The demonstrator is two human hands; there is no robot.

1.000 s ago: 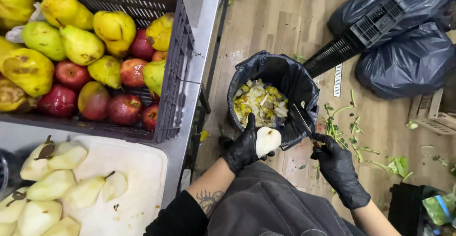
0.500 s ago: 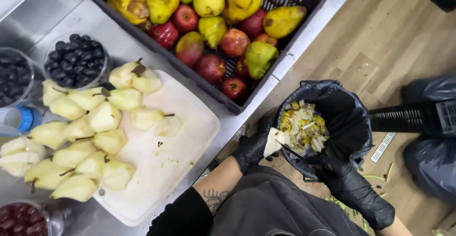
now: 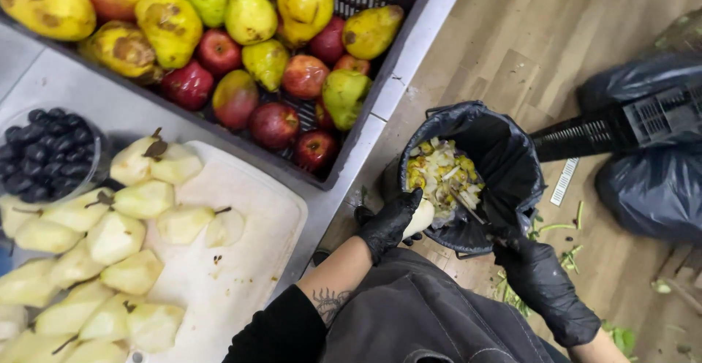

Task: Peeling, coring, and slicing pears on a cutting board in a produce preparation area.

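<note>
My left hand (image 3: 387,225), fingers closed round a peeled pear (image 3: 422,217), holds it over the near rim of the lined waste bin (image 3: 504,160) on the floor, off the bench's (image 3: 66,89) right edge, so scraps fall inside. My right hand (image 3: 542,279) grips a knife (image 3: 468,208), blade over the peelings.

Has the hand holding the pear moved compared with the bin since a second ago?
No, hardly at all. The left hand still holds the peeled pear at the near rim of the bin; only the camera has swung.
</note>
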